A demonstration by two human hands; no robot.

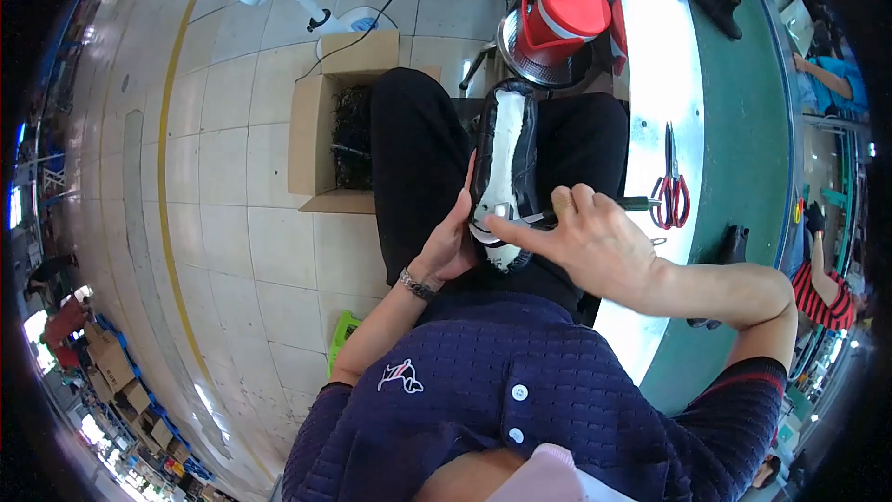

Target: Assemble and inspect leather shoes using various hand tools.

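Two hands [450,244] [604,244] hold one shoe [506,149] and seemingly one tool [636,204].

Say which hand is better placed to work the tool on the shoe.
Right, probably: the right hand holds the dark-handled tool at the black shoe; the left hand supports the shoe's left side.

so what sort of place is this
Probably a shoe workshop or factory: an unfinished-looking shoe in the left hand, dark footwear on a green surface, and red-handled scissors nearby.
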